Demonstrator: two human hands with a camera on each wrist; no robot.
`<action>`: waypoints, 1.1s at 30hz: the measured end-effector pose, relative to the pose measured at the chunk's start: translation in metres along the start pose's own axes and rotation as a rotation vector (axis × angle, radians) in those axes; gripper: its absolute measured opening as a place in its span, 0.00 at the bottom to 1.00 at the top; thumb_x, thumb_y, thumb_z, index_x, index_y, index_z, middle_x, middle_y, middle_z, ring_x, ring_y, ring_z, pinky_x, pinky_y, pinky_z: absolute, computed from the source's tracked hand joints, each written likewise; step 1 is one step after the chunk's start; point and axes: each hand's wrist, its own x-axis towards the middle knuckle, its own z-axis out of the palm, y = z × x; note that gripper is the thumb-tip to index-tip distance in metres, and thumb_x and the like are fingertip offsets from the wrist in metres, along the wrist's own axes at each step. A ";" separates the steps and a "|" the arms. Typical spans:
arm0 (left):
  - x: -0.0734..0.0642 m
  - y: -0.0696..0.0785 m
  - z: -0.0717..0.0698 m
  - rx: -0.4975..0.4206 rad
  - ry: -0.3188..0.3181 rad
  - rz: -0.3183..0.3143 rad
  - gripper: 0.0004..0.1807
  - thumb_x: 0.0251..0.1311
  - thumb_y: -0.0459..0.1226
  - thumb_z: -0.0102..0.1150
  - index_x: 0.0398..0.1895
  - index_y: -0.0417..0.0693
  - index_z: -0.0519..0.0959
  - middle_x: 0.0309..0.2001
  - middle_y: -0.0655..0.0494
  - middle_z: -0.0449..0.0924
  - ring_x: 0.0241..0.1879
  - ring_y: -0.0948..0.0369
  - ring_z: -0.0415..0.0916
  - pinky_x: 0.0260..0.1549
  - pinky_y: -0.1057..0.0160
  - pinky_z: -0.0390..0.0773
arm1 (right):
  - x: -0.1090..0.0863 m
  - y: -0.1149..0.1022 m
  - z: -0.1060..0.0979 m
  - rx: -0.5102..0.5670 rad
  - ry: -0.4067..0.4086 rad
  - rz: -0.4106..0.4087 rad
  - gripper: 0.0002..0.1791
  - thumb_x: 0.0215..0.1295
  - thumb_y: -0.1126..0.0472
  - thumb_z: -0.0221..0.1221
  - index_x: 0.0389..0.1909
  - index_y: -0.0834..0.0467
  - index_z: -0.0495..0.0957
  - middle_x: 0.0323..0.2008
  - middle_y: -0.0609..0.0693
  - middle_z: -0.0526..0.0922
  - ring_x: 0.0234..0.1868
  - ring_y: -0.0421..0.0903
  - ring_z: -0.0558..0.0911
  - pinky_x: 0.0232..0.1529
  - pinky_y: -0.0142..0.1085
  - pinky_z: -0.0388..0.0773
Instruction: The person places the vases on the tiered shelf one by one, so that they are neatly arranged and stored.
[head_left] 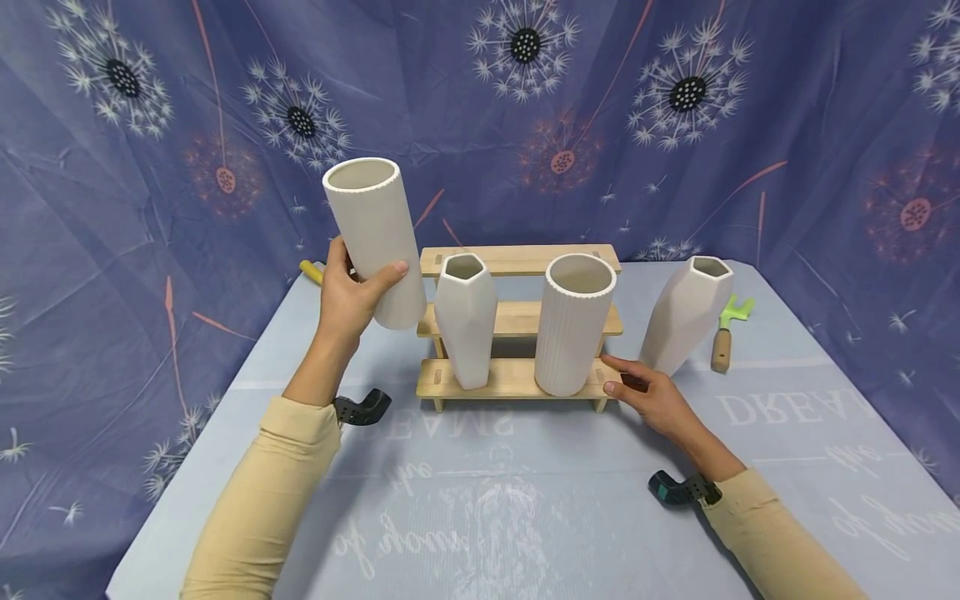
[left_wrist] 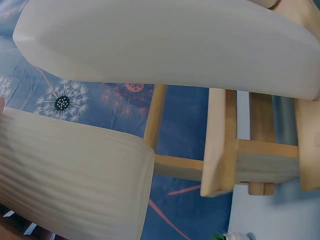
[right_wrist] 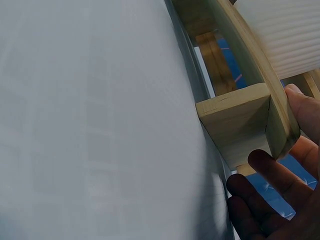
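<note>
Curtains (head_left: 450, 117) around a table (head_left: 585, 500) suggest a staged workspace.

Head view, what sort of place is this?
Probably a staged tabletop setup, perhaps for recording: dandelion-print fabric hangs behind the table, two white vases stand on a tiered wooden stand, and black wrist-worn devices hint at filming.

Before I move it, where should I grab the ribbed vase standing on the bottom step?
Probably halfway up the ribbed vase, coming from the right, where the right hand is near. It stands upright with straight, rounded sides to wrap around, while the angular vase stands on its left.
</note>
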 end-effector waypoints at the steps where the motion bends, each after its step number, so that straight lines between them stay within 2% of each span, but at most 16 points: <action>1: 0.003 0.001 0.002 -0.005 -0.006 0.006 0.38 0.48 0.40 0.69 0.63 0.55 0.61 0.56 0.52 0.68 0.53 0.54 0.70 0.52 0.46 0.72 | 0.000 0.000 0.000 0.000 0.000 -0.001 0.28 0.64 0.52 0.59 0.65 0.53 0.68 0.65 0.58 0.70 0.49 0.26 0.72 0.44 0.24 0.74; 6: 0.014 0.005 0.009 -0.022 -0.034 0.025 0.38 0.48 0.41 0.69 0.63 0.54 0.61 0.57 0.51 0.68 0.54 0.54 0.71 0.53 0.47 0.71 | 0.000 0.001 0.000 -0.007 -0.001 0.003 0.29 0.64 0.52 0.59 0.65 0.53 0.68 0.65 0.57 0.69 0.51 0.29 0.72 0.45 0.23 0.73; 12: 0.024 0.009 0.016 -0.017 -0.073 0.019 0.38 0.49 0.42 0.69 0.63 0.54 0.61 0.58 0.51 0.68 0.55 0.54 0.71 0.54 0.47 0.71 | 0.000 0.000 0.000 -0.017 -0.002 0.002 0.29 0.64 0.52 0.59 0.65 0.53 0.68 0.65 0.57 0.69 0.57 0.48 0.74 0.46 0.23 0.73; 15: 0.030 0.011 0.019 -0.005 -0.094 0.007 0.39 0.49 0.43 0.69 0.64 0.54 0.61 0.59 0.50 0.68 0.56 0.55 0.70 0.54 0.47 0.72 | 0.000 0.000 0.000 -0.018 -0.002 0.000 0.29 0.64 0.52 0.59 0.65 0.53 0.68 0.65 0.57 0.69 0.59 0.54 0.73 0.46 0.22 0.73; 19: 0.039 0.014 0.023 0.028 -0.115 -0.005 0.40 0.48 0.44 0.70 0.65 0.54 0.60 0.60 0.50 0.68 0.57 0.56 0.70 0.55 0.48 0.72 | 0.000 0.000 0.000 -0.018 0.000 0.004 0.29 0.64 0.52 0.59 0.65 0.52 0.68 0.65 0.56 0.70 0.59 0.53 0.73 0.46 0.22 0.73; 26: 0.055 0.019 0.030 0.044 -0.190 -0.024 0.43 0.48 0.45 0.71 0.66 0.55 0.58 0.61 0.50 0.67 0.58 0.56 0.69 0.55 0.51 0.73 | 0.000 0.000 0.000 -0.016 0.003 0.006 0.29 0.63 0.52 0.60 0.65 0.52 0.69 0.65 0.57 0.70 0.53 0.37 0.74 0.45 0.24 0.73; 28: 0.059 0.020 0.033 0.047 -0.215 -0.027 0.44 0.48 0.45 0.71 0.67 0.55 0.57 0.62 0.50 0.66 0.58 0.56 0.69 0.56 0.51 0.72 | 0.000 0.001 0.000 -0.016 0.004 0.005 0.29 0.63 0.52 0.60 0.65 0.53 0.69 0.65 0.57 0.70 0.53 0.39 0.75 0.45 0.24 0.74; 33: 0.067 0.024 0.041 0.084 -0.270 -0.057 0.46 0.47 0.44 0.71 0.68 0.54 0.55 0.63 0.50 0.65 0.60 0.56 0.67 0.57 0.52 0.71 | 0.000 0.001 -0.001 -0.018 0.006 0.004 0.29 0.63 0.52 0.59 0.65 0.53 0.69 0.65 0.57 0.70 0.57 0.51 0.75 0.45 0.24 0.74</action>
